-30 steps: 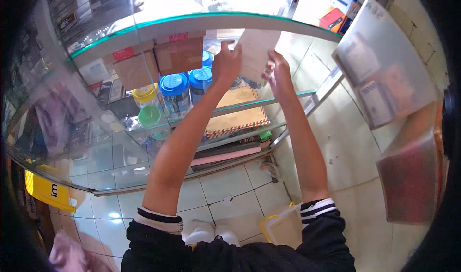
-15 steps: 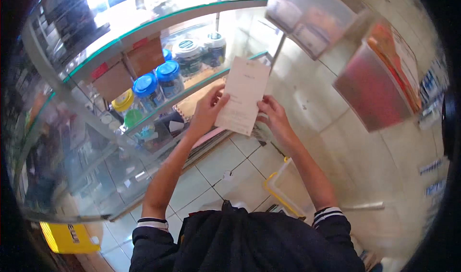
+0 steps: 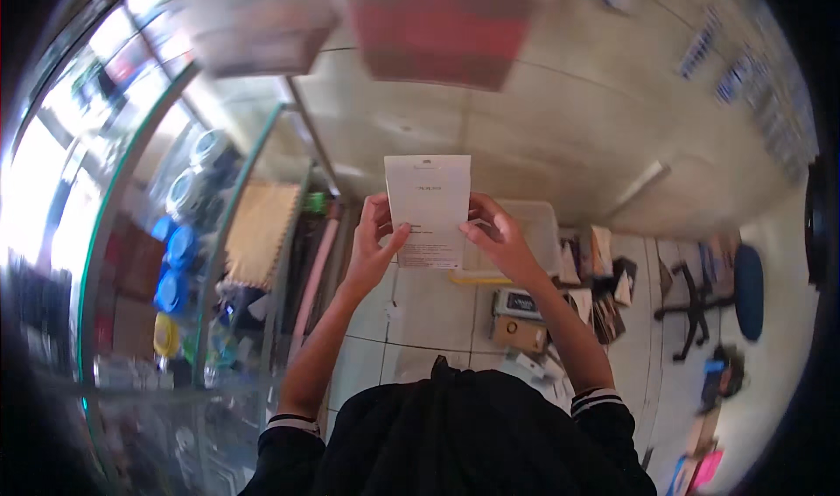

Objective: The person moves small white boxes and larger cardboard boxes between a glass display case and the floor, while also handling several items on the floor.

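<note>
A flat white package point(image 3: 428, 207) with a small hanging slot at its top and fine print on its face is held upright in front of me. My left hand point(image 3: 378, 238) grips its left edge, the thumb pressed on the front and the fingers behind. On the opposite edge, my right hand point(image 3: 497, 234) pinches it the same way. What lies on its back is hidden. Below and beyond the package, a clear plastic bin point(image 3: 531, 234) with a yellow edge rests on the tiled floor.
On the left stands a glass display case point(image 3: 105, 234) with blue-lidded jars point(image 3: 182, 248) inside. A red-filled plastic bin point(image 3: 437, 32) and a whitish translucent bin point(image 3: 249, 24) are at the top. Boxes point(image 3: 518, 331) lie on the floor, and a swivel chair point(image 3: 748, 293) is at right.
My view has swung to the right, so the display case now sits at the left and the boxes and chair have come in. Both hands still hold the package, now straighter.
</note>
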The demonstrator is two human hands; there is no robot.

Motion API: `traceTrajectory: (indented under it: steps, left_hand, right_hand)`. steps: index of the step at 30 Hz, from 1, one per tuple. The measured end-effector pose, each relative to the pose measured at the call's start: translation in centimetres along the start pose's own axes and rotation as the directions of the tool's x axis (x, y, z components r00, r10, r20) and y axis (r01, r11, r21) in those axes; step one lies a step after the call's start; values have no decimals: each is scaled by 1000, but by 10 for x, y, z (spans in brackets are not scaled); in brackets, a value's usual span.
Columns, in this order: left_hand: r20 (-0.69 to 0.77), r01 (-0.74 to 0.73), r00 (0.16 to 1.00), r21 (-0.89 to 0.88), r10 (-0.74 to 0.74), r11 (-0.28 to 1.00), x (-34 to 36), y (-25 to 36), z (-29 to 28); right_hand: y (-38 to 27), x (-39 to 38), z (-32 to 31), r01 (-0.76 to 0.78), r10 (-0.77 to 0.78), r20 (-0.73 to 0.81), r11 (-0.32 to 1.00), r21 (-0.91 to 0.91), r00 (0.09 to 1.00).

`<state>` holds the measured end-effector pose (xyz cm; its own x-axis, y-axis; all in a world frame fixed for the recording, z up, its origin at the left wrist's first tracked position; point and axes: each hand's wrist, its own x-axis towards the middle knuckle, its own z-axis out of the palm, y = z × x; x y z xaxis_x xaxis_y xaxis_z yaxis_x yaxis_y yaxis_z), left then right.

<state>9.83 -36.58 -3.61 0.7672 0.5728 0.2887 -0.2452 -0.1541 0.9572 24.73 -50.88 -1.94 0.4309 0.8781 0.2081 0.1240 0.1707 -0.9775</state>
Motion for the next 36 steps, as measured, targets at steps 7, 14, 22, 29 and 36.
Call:
traceTrajectory:
  steps: [7,14,22,29,36]
  left_hand:
    - [307,36,952,-54,-17,998,15,-45,114]
    - [479,96,874,-15,-77,995,-11,-75,213]
    - [681,121,712,121,-171,985,-37,-124,283]
    - [822,95,556,83,-122,992,-54,-185,313]
    - [812,8,582,60,-54,998,-65,-211,338]
  right_hand:
    - [10,-95,-86,-81,39,-301,989,-126,953]
    - [28,-191,-144,-182,73,-470,965,-190,880]
    - [49,-264,-173,-269,74,-631,938,-220,772]
    - [90,-301,-166,-409,8,-750,842,-351,662]
    - [145,-311,-152,-517,-196,-836,707,-482,512]
